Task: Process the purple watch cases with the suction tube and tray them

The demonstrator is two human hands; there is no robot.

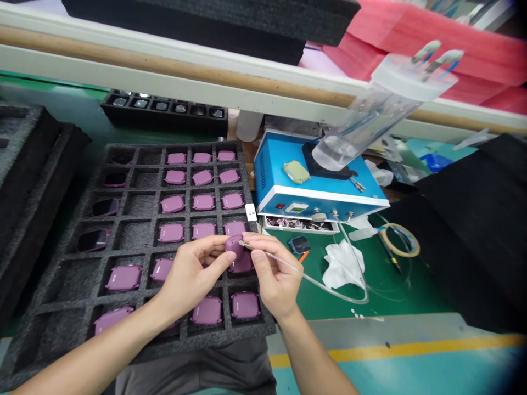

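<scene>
Pinched in my left hand [201, 263] is a purple watch case [233, 245], raised above a black foam tray [140, 203]. My right hand [276, 270] grips the end of a thin clear tube [325, 286], and its tip touches or nearly touches the edge of the case. From there the tube loops right and up to the front of a blue machine [317, 181]. Many tray pockets hold more purple watch cases [203, 202] lying back up. Along the left column, several sit with dark screens showing [94, 240].
On the machine stand a tilted clear cylinder [358, 126] and a pale green watch case [296, 171]. A drawer of small parts [300, 224] is below. To the right lie a dark watch [299, 244], crumpled tissue [343, 264] and a tape roll [398, 240]. Black foam trays [24, 192] are stacked left.
</scene>
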